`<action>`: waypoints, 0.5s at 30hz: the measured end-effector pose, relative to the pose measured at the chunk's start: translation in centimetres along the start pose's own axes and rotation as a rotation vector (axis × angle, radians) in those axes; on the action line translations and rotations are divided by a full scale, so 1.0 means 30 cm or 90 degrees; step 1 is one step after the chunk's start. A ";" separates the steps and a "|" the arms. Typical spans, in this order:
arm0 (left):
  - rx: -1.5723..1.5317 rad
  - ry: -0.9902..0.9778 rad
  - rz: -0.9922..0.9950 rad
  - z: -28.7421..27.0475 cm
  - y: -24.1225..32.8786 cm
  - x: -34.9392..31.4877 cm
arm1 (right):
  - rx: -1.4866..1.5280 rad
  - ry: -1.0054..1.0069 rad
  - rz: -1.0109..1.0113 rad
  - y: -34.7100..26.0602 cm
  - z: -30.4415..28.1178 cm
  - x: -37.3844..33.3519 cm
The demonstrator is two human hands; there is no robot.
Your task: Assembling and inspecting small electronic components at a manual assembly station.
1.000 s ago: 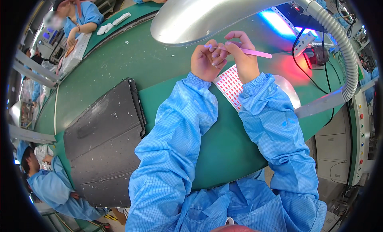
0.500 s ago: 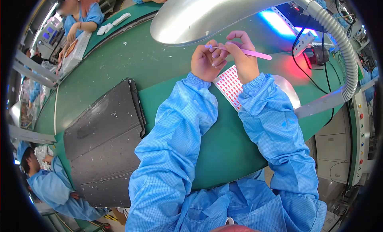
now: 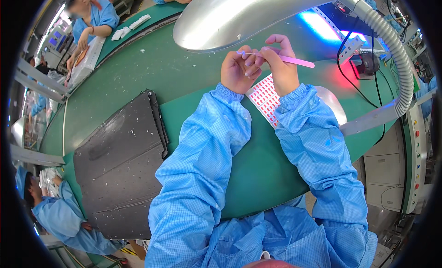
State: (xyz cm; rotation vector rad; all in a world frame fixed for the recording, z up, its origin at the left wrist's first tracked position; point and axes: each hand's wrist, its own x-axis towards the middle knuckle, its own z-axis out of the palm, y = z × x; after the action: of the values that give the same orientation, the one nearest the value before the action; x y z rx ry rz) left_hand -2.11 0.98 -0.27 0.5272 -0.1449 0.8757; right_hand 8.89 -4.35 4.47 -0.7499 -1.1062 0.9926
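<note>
Under the lamp, my right hand [image 3: 284, 72] grips pink tweezers [image 3: 298, 61] in a pinch, their thin tip pointing left to my left hand. My left hand [image 3: 235, 74] is closed, its fingertips pinching a small part [image 3: 241, 53] that looks bluish-white in the light. The tweezers' tip meets this part or lies right beside it; which, I cannot tell. Below and between my wrists lies a white sheet of small red stickers [image 3: 263, 96], partly covered by my right sleeve.
A silver lamp head [image 3: 230, 19] hangs just beyond my hands, on a ribbed neck [image 3: 403, 61] at the right. Black panels [image 3: 122, 162] lie left of my arms on the green bench [image 3: 184, 74]. Black cables [image 3: 363, 95] run at the right. Co-workers sit at the left.
My right hand and the tweezers have shifted very slightly; my left hand stays in place with the small part. Co-workers at the left have moved their heads a little.
</note>
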 end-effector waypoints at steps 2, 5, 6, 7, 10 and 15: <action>0.000 -0.005 0.003 -0.002 -0.001 -0.001 | -0.001 -0.016 0.038 -0.002 -0.001 -0.003; 0.001 -0.009 0.004 -0.001 -0.001 0.000 | -0.006 -0.017 0.037 -0.012 0.004 -0.004; 0.001 -0.007 0.003 -0.001 -0.001 0.000 | -0.006 -0.017 0.037 -0.011 0.004 -0.005; 0.001 -0.007 0.002 0.000 -0.002 0.000 | 0.000 -0.008 0.030 -0.008 0.002 -0.004; 0.007 0.003 0.001 0.003 -0.002 0.000 | 0.009 0.010 0.019 0.000 0.000 -0.001; 0.010 -0.002 0.000 -0.007 0.002 -0.002 | 0.005 -0.014 0.022 -0.011 0.009 -0.008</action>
State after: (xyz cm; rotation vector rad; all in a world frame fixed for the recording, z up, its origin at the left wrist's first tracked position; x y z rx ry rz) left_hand -2.22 1.07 -0.43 0.5439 -0.1411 0.8767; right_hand 8.69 -4.70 4.75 -0.7548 -1.1101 1.0356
